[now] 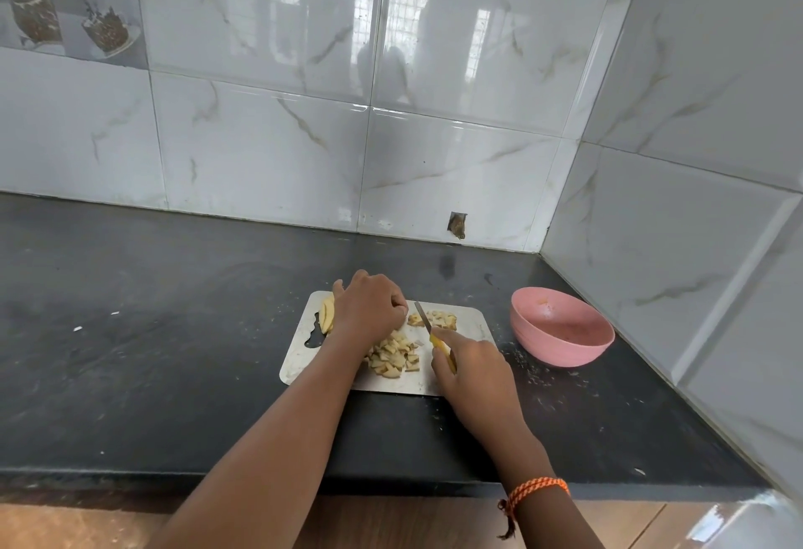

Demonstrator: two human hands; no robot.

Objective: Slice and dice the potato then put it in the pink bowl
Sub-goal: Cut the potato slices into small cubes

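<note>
The dark table [174,331] stretches out below me, meeting the white marble-patterned wall tiles [434,114] at the far edge and along the right side. On it, near the middle, lies my metal cutting board [300,357], flecked with scraps. To the right of the board, apart from it, sits the pink bowl [565,331], tilted a little, with only a few specks inside.

My left hand [369,309] rests on the far part of the board, its fingers [397,301] curled down over a piece of potato that I cannot see clearly beneath them. My right hand [469,366] grips the yellow handle of the knife [423,320], fingers wrapped round it, the blade pointing away from me and its tip just beside my left knuckles. An orange thread band [536,490] circles my right wrist.

The potato is all on the board: a heap of diced pieces [393,357] lies between my two hands, a smaller cluster of dice [434,319] sits to the right of the blade, and a few long slices [328,314] lie at the far left edge, just beside my left hand.
</note>
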